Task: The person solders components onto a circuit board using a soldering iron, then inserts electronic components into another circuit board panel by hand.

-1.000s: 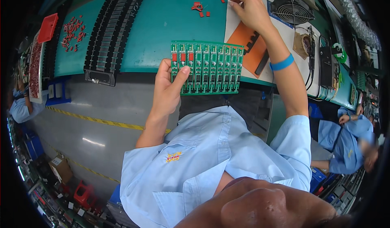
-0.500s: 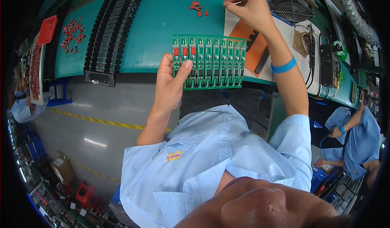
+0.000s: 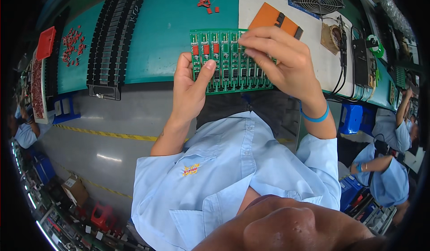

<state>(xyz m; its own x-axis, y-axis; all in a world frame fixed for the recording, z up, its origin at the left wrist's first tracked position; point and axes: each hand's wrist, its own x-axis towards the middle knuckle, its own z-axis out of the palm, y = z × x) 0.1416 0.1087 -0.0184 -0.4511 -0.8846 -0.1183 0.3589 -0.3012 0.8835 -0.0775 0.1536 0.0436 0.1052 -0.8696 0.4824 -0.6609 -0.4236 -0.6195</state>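
My left hand (image 3: 190, 87) grips the left side of a green circuit board panel (image 3: 235, 75), its thumb across the front and the fingers behind. Repeated narrow sections make up the panel, each with small dark and silver parts. Red box-shaped components (image 3: 206, 49) sit upright in the three leftmost sections. Over the panel's upper right part is my right hand (image 3: 282, 58), thumb and forefinger pinched close to the surface. Whatever lies between those fingertips is too small or hidden to make out. Beyond the panel, several loose red components (image 3: 204, 2) lie on the green mat (image 3: 179, 27).
Left of the mat runs a black conveyor track (image 3: 114, 40). More red components (image 3: 73, 45) lie scattered past it, beside a red tray (image 3: 45, 43). To the right are an orange plate (image 3: 264, 16), a fan (image 3: 318, 1) and a soldering iron (image 3: 342, 40). Co-workers sit farther right.
My right hand has come down and toward me, from beyond the panel to its upper right part, fingers still pinched. My left hand keeps its grip. The view has shifted slightly.
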